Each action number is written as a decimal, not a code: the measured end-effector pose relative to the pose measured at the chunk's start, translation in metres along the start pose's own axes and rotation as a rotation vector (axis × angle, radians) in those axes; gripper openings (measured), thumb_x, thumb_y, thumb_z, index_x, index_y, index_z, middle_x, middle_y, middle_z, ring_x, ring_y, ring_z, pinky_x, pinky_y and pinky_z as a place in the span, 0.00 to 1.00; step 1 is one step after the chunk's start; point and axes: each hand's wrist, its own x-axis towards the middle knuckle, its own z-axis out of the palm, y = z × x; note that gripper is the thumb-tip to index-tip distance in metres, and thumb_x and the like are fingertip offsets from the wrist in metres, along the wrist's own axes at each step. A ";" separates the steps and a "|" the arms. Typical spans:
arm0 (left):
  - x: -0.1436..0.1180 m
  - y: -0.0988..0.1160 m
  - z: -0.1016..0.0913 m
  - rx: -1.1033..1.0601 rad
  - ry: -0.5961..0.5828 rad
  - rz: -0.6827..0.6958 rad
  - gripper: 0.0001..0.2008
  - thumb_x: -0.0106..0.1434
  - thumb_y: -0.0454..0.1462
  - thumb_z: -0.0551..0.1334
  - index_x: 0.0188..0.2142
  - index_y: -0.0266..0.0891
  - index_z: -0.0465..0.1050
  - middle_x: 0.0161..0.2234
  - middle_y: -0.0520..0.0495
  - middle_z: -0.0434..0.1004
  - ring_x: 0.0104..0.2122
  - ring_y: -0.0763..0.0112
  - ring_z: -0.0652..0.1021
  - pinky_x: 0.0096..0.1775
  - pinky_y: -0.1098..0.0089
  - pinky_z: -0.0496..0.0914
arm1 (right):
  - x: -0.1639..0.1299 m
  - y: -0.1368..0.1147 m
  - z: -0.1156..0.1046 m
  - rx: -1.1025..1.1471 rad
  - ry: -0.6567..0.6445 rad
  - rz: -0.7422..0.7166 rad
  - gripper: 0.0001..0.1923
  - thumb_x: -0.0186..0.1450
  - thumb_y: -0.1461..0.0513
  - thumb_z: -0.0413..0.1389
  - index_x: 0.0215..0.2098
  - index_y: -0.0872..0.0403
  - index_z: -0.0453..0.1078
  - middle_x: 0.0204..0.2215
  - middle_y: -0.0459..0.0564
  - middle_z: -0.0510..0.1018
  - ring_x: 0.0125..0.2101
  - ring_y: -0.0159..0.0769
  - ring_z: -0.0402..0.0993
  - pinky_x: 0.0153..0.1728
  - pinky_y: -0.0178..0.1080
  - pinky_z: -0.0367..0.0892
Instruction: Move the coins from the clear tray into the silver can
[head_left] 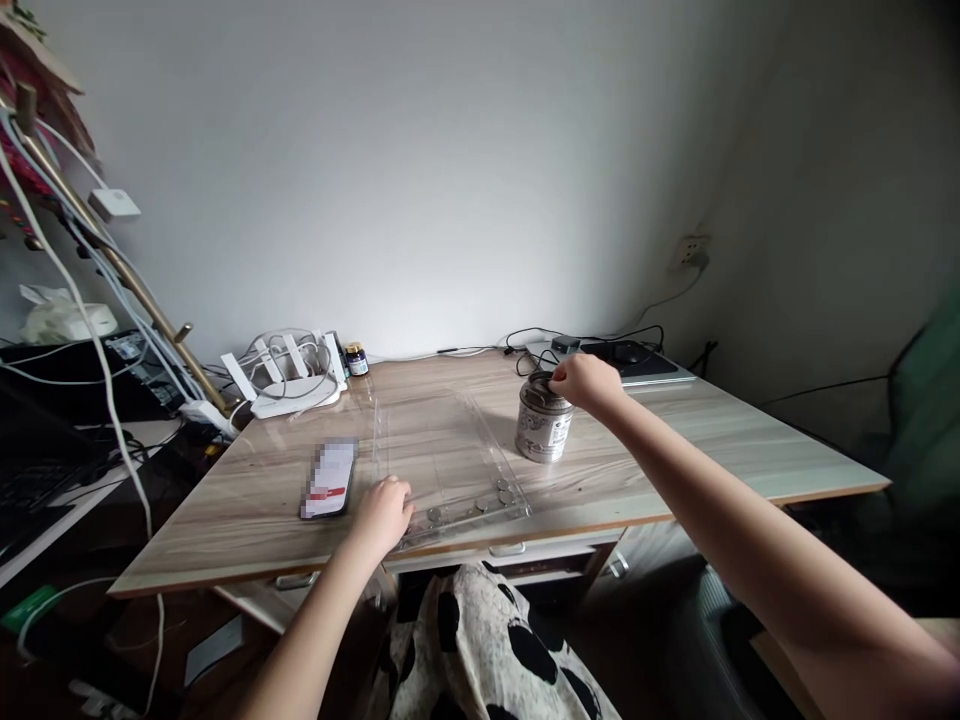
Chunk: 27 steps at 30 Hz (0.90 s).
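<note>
My right hand (589, 382) is closed in a pinch at the top of a round silver tin (541, 432) with printed sides. Its fingertips touch or hover at the tin's dark top, and whatever they hold is hidden. The tin stands upright on the desk, to the right of a shallow clear plastic tray (442, 455). Several coins (504, 492) lie along the near side of that tray. With curled fingers, my left hand (386, 512) grips the tray's near left edge.
A phone (328, 478) lies on the wooden desk (622, 460) left of the tray. Behind it stand a white router (294, 395) and a small dark jar (356, 358). At the back right is a flat laptop (637, 362) with cables. White cords hang at far left.
</note>
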 end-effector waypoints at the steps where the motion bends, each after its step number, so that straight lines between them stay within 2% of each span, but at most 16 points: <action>1: 0.000 -0.001 0.001 0.016 0.001 0.012 0.06 0.54 0.34 0.58 0.32 0.38 0.72 0.36 0.43 0.72 0.36 0.64 0.73 0.36 0.69 0.64 | 0.005 0.000 0.000 -0.013 -0.035 -0.009 0.07 0.51 0.60 0.55 0.26 0.53 0.74 0.26 0.51 0.74 0.28 0.36 0.68 0.25 0.34 0.59; 5: 0.000 -0.001 -0.006 -0.028 -0.055 0.047 0.07 0.52 0.31 0.57 0.31 0.38 0.71 0.35 0.44 0.72 0.33 0.68 0.73 0.34 0.71 0.63 | 0.007 -0.006 -0.007 -0.024 -0.064 -0.079 0.10 0.51 0.56 0.56 0.23 0.55 0.73 0.25 0.53 0.73 0.26 0.36 0.67 0.23 0.35 0.57; 7: 0.001 -0.001 -0.008 -0.082 -0.055 0.048 0.08 0.53 0.30 0.55 0.31 0.38 0.71 0.34 0.44 0.72 0.33 0.69 0.72 0.35 0.72 0.63 | -0.002 -0.015 -0.008 -0.010 0.015 -0.110 0.14 0.55 0.53 0.53 0.26 0.55 0.72 0.27 0.54 0.74 0.27 0.37 0.66 0.24 0.37 0.57; 9: 0.002 -0.001 -0.007 -0.157 -0.045 0.041 0.08 0.54 0.31 0.55 0.32 0.38 0.71 0.34 0.45 0.72 0.34 0.70 0.72 0.36 0.73 0.63 | -0.018 -0.030 0.000 0.047 0.088 -0.205 0.14 0.58 0.54 0.49 0.30 0.53 0.72 0.29 0.53 0.74 0.27 0.37 0.67 0.24 0.36 0.57; 10: 0.003 -0.001 -0.005 -0.202 -0.057 0.041 0.08 0.53 0.33 0.56 0.33 0.38 0.71 0.34 0.46 0.71 0.33 0.71 0.72 0.35 0.73 0.63 | -0.029 -0.039 0.008 0.086 0.072 -0.288 0.12 0.59 0.55 0.49 0.31 0.52 0.72 0.30 0.51 0.75 0.27 0.36 0.67 0.24 0.35 0.57; 12: 0.005 0.002 0.000 -0.287 -0.119 0.052 0.10 0.51 0.38 0.59 0.35 0.39 0.71 0.33 0.48 0.71 0.29 0.72 0.71 0.31 0.74 0.63 | -0.050 -0.059 0.029 0.170 -0.106 -0.500 0.08 0.56 0.58 0.52 0.31 0.50 0.72 0.29 0.47 0.76 0.27 0.34 0.68 0.24 0.33 0.58; 15: 0.009 0.006 0.004 -0.358 -0.233 0.070 0.15 0.47 0.39 0.62 0.37 0.40 0.71 0.29 0.51 0.70 0.22 0.76 0.68 0.23 0.76 0.60 | -0.070 -0.087 0.066 0.249 -0.493 -0.724 0.10 0.50 0.64 0.56 0.32 0.50 0.73 0.28 0.45 0.76 0.27 0.31 0.69 0.25 0.30 0.58; 17: 0.012 0.008 0.003 -0.360 -0.291 0.081 0.16 0.45 0.36 0.62 0.36 0.41 0.72 0.27 0.53 0.69 0.20 0.78 0.66 0.21 0.77 0.57 | -0.072 -0.098 0.084 0.262 -0.693 -0.759 0.14 0.47 0.67 0.56 0.32 0.53 0.74 0.27 0.45 0.76 0.24 0.29 0.69 0.23 0.29 0.58; 19: 0.013 0.008 0.001 -0.353 -0.319 0.102 0.15 0.43 0.32 0.62 0.34 0.40 0.73 0.26 0.53 0.69 0.20 0.79 0.65 0.20 0.77 0.56 | -0.069 -0.101 0.093 0.261 -0.837 -0.757 0.14 0.44 0.67 0.56 0.31 0.55 0.74 0.25 0.45 0.76 0.21 0.28 0.67 0.20 0.29 0.57; 23: 0.011 0.006 -0.006 -0.359 -0.304 0.180 0.10 0.43 0.29 0.58 0.26 0.38 0.74 0.27 0.51 0.70 0.21 0.78 0.67 0.22 0.78 0.59 | -0.061 -0.093 0.092 0.287 -0.958 -0.753 0.12 0.44 0.67 0.56 0.28 0.58 0.75 0.21 0.45 0.74 0.17 0.26 0.64 0.18 0.28 0.56; 27: 0.011 0.008 -0.009 -0.311 -0.327 0.197 0.06 0.43 0.30 0.58 0.21 0.37 0.73 0.25 0.50 0.72 0.21 0.77 0.68 0.21 0.77 0.60 | -0.065 -0.087 0.089 0.323 -0.960 -0.682 0.12 0.45 0.65 0.56 0.28 0.57 0.76 0.20 0.45 0.75 0.17 0.26 0.64 0.18 0.28 0.55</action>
